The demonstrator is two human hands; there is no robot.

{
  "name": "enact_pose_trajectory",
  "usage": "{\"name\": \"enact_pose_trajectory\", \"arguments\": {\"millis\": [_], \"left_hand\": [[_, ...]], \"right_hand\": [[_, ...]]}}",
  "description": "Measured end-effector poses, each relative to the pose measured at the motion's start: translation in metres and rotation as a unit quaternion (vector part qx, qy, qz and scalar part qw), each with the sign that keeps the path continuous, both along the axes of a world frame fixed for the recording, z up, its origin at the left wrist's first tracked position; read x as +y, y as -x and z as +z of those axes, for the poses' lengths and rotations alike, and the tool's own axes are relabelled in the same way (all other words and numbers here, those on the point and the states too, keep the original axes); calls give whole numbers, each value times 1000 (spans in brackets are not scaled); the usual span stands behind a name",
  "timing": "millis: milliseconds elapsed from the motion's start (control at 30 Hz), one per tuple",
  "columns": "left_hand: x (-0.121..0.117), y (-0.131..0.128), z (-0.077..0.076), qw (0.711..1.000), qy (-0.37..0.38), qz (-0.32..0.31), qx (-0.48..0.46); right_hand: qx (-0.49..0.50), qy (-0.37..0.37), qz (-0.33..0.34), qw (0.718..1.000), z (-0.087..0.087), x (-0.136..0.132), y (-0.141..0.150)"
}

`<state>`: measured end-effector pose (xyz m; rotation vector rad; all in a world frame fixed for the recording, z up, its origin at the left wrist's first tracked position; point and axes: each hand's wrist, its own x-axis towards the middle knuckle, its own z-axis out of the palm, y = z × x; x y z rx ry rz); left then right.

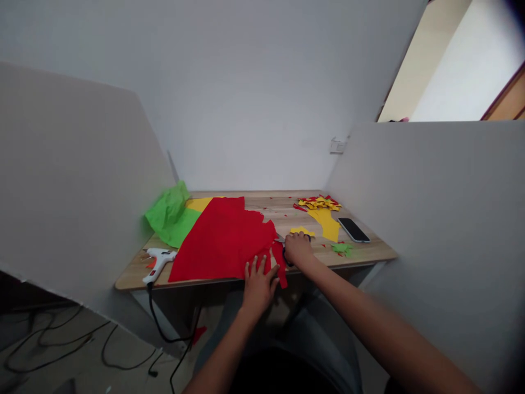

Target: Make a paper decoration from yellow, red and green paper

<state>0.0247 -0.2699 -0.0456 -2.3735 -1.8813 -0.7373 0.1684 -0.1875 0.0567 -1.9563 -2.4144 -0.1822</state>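
Lying on the wood-grain table, the red sheet was matte and mostly flat, straight down its left side but pretty ragged on the right. Its near edge was pressed by the left hand, spread wide. Scissors were gripped in a curled right hand. Crumpled green stuff was bunched far left.

- A wood-topped table stretches across the middle of the frame.
- A large red sheet lies at its centre.
- Left of that lie a crumpled green sheet and a white glue gun.
- On the right lie a pile of yellow and red scraps, a yellow piece, green scraps and a phone.
- Dark cables lie on the floor, lower left.
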Motion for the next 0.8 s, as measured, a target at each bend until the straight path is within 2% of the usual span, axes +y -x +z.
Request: {"name": "enact_pose_trajectory", "arguments": {"millis": [267, 533, 667, 800], "left_hand": [[-1, -1, 3, 1000, 3, 3, -7], [0, -2, 2, 1000, -5, 9, -7], [2, -8, 11, 999, -4, 35, -13], [6, -15, 27, 998, 13, 57, -2]], "right_hand": [[15, 19, 5, 1000, 0, 13, 13], [26, 41, 28, 998, 1, 22, 5], [33, 22, 27, 999, 11, 20, -4], [55, -23, 9, 998, 29, 25, -18]]}}
